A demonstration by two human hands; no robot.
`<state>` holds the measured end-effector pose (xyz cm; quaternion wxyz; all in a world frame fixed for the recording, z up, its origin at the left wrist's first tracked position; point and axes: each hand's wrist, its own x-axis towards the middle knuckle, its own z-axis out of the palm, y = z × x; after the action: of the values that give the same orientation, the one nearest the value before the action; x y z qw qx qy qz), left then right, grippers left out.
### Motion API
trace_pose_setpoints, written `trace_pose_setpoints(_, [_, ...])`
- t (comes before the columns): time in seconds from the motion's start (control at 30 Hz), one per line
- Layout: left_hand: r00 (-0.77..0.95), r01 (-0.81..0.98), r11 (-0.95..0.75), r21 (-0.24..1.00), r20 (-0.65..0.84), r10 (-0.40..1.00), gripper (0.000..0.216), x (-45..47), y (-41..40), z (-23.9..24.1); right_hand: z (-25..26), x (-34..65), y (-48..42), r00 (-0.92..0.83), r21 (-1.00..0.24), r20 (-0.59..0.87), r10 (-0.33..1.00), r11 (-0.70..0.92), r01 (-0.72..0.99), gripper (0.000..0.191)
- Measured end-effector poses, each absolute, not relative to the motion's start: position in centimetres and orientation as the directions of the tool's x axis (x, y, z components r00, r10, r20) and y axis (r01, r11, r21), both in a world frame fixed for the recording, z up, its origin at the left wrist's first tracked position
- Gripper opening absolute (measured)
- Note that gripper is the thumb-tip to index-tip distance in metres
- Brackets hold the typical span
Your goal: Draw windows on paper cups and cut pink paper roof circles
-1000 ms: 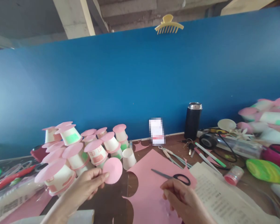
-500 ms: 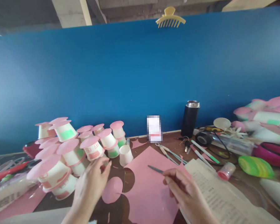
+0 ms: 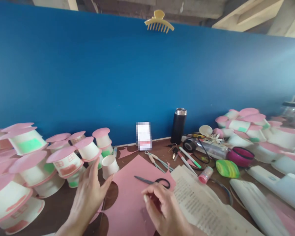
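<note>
A small white paper cup (image 3: 109, 167) stands upside down on the table. My left hand (image 3: 89, 193) is open just in front of it, thumb and fingers spread to either side; whether they touch it I cannot tell. Scissors (image 3: 147, 181) with dark handles lie on a pink paper sheet (image 3: 127, 203) whose left edge has rounded cut-outs. Just in front of the scissors, my right hand (image 3: 162, 208) is loosely closed over the sheet with nothing visible in it. A cut pink piece is mostly hidden behind my left wrist.
Stacked white cups with pink paper discs (image 3: 64, 160) crowd the left; more such cups (image 3: 245, 124) lie at right. Beyond the sheet are pliers (image 3: 157, 162), a black flask (image 3: 179, 126) and keys (image 3: 174, 152). A printed page (image 3: 199, 200), markers (image 3: 190, 158) and a blue panel (image 3: 100, 72) surround it.
My right hand has let go of the scissors, which now lie on the pink sheet. My left hand has opened and come up to the single white cup. The view has swung right.
</note>
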<state>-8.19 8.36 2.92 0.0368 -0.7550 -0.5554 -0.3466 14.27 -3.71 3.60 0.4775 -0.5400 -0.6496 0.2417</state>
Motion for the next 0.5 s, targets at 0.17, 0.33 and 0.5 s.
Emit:
trace_pose_setpoints(0.17, [0.153,0.938,-0.279,0.206,0.477,0.866,0.071,-7.0,9.2,3.9,3.4,14.4,-3.7,0.013,-0.819,0.368,0.930,0.318,0.477,0.014])
trace_pose_setpoints(0.33, [0.104,0.942,-0.216,0.257,0.389,0.915,0.069,-5.8,9.8,3.0,2.9,14.3,-3.5,-0.016,-0.809,0.380,0.925,0.341,0.479,0.013])
trace_pose_setpoints(0.5, [0.061,0.918,-0.219,0.331,0.427,0.902,0.067,-5.4,9.7,3.1,2.3,14.0,-3.3,0.018,-0.810,0.392,0.920,0.336,0.480,0.016])
